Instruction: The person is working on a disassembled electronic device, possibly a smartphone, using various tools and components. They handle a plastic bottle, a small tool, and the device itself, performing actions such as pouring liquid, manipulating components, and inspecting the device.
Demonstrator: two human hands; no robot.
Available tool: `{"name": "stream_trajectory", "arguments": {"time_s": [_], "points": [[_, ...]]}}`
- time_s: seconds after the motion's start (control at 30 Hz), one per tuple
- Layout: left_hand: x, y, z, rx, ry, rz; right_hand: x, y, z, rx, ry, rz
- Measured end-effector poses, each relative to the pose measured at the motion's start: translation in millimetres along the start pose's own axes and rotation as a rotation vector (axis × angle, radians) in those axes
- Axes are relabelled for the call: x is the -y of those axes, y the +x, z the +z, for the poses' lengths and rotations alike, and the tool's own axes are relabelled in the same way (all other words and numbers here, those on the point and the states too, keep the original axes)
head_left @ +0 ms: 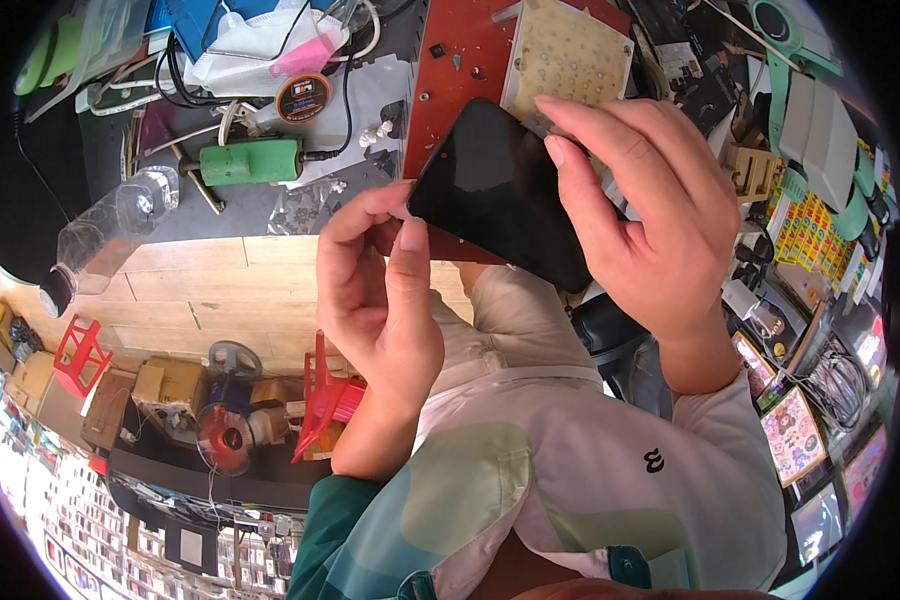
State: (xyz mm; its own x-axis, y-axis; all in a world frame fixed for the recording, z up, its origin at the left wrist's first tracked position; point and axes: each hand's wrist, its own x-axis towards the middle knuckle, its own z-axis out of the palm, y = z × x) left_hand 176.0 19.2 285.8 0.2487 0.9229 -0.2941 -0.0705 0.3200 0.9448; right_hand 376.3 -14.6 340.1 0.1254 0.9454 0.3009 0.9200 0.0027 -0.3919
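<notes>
A black glossy phone [490,195] is held tilted over the red mat [439,105]. My left hand [375,290] is closed with thumb and index finger at its left corner; whether a thin piece is also pinched there I cannot tell. My right hand [650,210] is closed on the phone's right side, thumb and fingers along its top edge, partly covering it. Behind the phone lies a beige dotted pad [560,55]. Left of the mat are a green cylindrical tool [250,160] with a black cord and a round tin [305,98].
A clear bottle [105,230] lies at the grey worktop's [205,215] front left, near a cluttered pile of cables and a white mask [250,45]. A green-and-grey machine [815,140] stands at right. Red stools [80,355], boxes [170,385] and a fan [225,435] are on the floor.
</notes>
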Motion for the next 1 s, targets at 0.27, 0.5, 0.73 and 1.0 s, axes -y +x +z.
{"name": "stream_trajectory", "arguments": {"time_s": [0.27, 0.5, 0.73, 1.0], "points": [[0.8, 1.9, 1.7, 0.008, -0.073, 0.046, 0.7, 0.9, 1.0, -0.001, -0.022, -0.012], [0.7, 2.2, 1.4, 0.010, -0.088, 0.036, -0.3, 0.9, 4.0, -0.029, -0.044, -0.051], [3.4, 3.1, 1.7, 0.020, -0.059, 0.050, 7.8, 0.8, 5.2, -0.017, -0.108, -0.074], [12.6, 1.7, -5.2, 0.032, -0.021, 0.066, 8.0, 2.6, 2.5, 0.006, -0.083, -0.079]]}}
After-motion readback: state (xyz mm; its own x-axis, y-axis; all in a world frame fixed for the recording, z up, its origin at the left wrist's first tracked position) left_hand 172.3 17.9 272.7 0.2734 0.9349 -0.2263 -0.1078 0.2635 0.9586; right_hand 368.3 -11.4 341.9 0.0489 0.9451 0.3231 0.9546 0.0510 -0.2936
